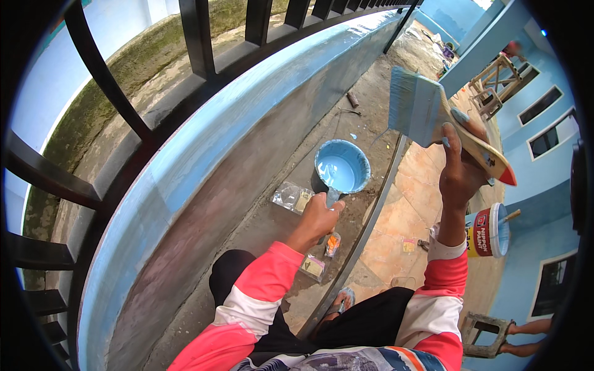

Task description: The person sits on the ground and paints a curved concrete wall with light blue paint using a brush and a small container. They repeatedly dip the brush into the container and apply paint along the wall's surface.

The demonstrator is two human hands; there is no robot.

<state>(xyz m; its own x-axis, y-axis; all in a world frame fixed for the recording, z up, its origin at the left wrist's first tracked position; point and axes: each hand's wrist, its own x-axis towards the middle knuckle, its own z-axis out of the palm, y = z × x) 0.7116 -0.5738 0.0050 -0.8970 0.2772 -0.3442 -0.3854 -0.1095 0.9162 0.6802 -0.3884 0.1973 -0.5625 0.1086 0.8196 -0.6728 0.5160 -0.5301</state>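
Note:
My right hand point(461, 164) is raised, its fingers wrapped round the wooden handle of a wide paintbrush point(417, 108). The brush's bristles are blue with paint and point left; its handle has a red tip. Lower down, my left hand point(318, 216) closes on the stubby, paint-smeared handle of a round blue dipper point(343, 166). Light blue paint lies inside the dipper, and blue coats its rim. The brush is well apart from the dipper. Beside my left hand are a clear plastic wrapper point(292, 196) and a small orange packet point(333, 244).
A low wall point(204, 145), blue along its top and bare grey below, curves along my left under a black metal railing point(201, 43). A large paint bucket point(498, 230) stands at right. Another person's legs point(526, 328) show by a stool point(486, 334); wooden trestles point(495, 77) stand farther off.

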